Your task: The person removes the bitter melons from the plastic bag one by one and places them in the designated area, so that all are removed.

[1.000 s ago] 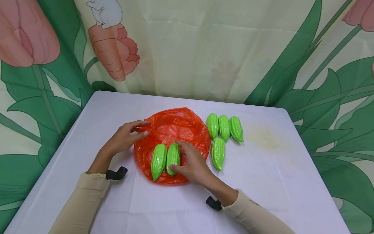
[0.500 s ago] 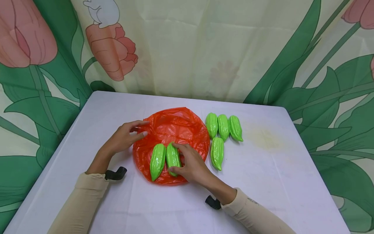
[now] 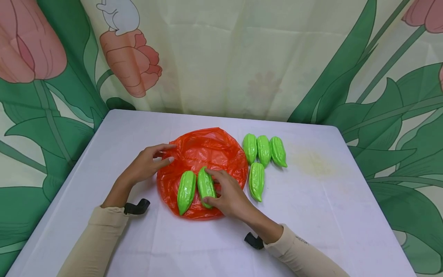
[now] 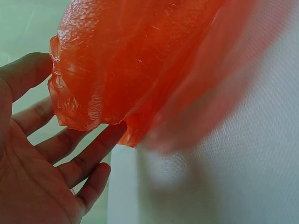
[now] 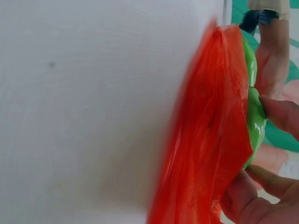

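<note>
A red plastic bag (image 3: 211,152) lies spread in a rough round on the white table. On its near part rests a glossy, ridged green bitter melon (image 3: 187,192). Just right of that one, my right hand (image 3: 229,195) grips a second bitter melon (image 3: 205,185) between thumb and fingers; the right wrist view shows this melon (image 5: 255,119) above the bag's edge. My left hand (image 3: 147,164) is at the bag's left edge, holding nothing. Seen from the left wrist, its relaxed, spread fingers (image 4: 86,156) touch the crumpled rim of the bag (image 4: 126,70).
Right of the bag, three bitter melons (image 3: 264,151) lie in a row, with another bitter melon (image 3: 257,182) in front of them. The white tablecloth (image 3: 311,215) extends to both sides. A printed curtain (image 3: 221,57) hangs behind the table.
The bitter melon under my right hand has tilted and shifted slightly to the right, leaving a gap to its neighbour. My left hand stays in place at the bag's edge.
</note>
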{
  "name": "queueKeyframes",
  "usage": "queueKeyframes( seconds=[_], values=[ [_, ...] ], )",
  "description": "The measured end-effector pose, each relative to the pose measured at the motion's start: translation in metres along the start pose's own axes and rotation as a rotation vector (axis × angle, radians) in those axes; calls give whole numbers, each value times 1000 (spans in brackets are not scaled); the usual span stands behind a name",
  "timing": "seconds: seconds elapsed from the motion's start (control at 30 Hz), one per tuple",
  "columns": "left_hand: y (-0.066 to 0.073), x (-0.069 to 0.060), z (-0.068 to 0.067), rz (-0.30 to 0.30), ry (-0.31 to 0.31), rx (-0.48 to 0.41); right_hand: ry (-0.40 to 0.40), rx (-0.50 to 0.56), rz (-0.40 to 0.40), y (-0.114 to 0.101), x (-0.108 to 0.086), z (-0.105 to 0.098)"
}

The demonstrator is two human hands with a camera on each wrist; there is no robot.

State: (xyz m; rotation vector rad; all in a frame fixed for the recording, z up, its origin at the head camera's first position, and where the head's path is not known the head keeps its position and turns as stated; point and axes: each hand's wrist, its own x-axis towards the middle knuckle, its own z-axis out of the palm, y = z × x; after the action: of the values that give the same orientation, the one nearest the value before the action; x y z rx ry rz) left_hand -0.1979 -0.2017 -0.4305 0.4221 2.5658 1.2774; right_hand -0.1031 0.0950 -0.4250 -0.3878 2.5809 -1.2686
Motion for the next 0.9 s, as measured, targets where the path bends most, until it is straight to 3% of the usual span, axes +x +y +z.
queueKeyframes(
  seconds=[0.9],
  values=[
    [1, 0, 0, -21, 7, 5, 76, 89, 37, -1, -3, -21]
  ],
)
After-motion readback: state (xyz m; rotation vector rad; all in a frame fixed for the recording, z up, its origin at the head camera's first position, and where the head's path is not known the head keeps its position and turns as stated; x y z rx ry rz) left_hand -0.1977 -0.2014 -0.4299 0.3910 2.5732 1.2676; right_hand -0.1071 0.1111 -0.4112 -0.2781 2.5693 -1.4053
